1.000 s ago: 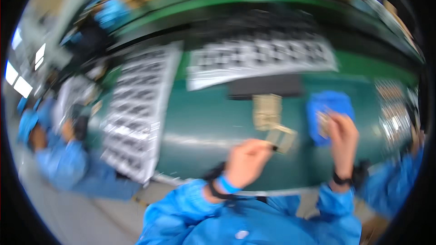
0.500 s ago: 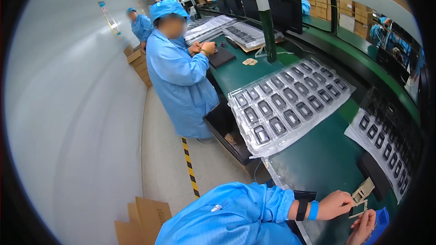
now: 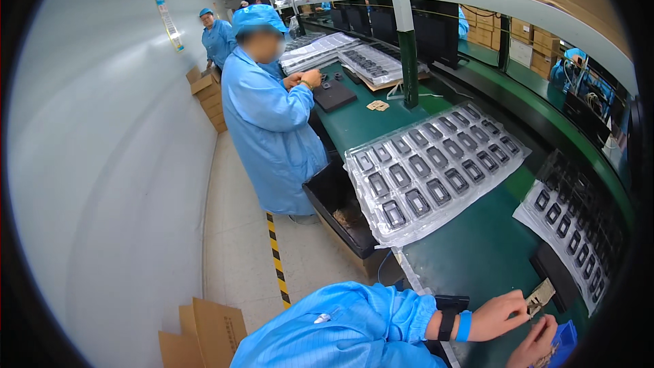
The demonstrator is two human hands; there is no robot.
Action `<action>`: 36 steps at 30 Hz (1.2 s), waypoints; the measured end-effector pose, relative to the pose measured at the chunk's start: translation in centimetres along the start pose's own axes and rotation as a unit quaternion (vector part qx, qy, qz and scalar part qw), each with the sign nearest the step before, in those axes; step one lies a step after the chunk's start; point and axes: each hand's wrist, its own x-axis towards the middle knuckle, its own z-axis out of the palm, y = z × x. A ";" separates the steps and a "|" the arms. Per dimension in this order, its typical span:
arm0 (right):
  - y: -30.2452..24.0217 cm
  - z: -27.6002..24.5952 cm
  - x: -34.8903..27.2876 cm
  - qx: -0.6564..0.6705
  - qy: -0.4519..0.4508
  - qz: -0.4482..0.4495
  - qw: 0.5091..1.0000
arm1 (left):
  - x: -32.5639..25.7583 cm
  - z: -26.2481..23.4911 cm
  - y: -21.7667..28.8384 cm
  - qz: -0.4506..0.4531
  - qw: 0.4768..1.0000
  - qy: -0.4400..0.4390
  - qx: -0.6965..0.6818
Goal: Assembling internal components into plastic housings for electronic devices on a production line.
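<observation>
My left hand (image 3: 501, 315) comes out of a blue sleeve with a black strap and a blue band at the wrist. It pinches a small tan flat piece (image 3: 541, 296) over the green bench (image 3: 477, 252). My right hand (image 3: 537, 345) sits just below it at the picture's lower edge, fingers curled against a blue pad-like thing (image 3: 565, 338). Whether it grips that thing is unclear. A black mat (image 3: 555, 274) lies just beyond both hands.
Two clear blister trays of dark parts (image 3: 436, 170) (image 3: 579, 232) lie on the bench. A black bin (image 3: 337, 197) hangs at its edge. A co-worker in a blue gown (image 3: 272, 116) stands at the bench further along. An open cardboard box (image 3: 204, 330) and hazard-striped tape (image 3: 276, 259) mark the floor.
The view has swung from straight down at the bench to the left along the line. My hands now sit in the lower right corner, still together with the tan piece.
</observation>
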 end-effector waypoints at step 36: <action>0.2 -0.2 -1.9 -0.080 -0.049 -0.166 0.982 | 0.5 1.6 -3.3 -0.055 0.995 -0.073 -0.046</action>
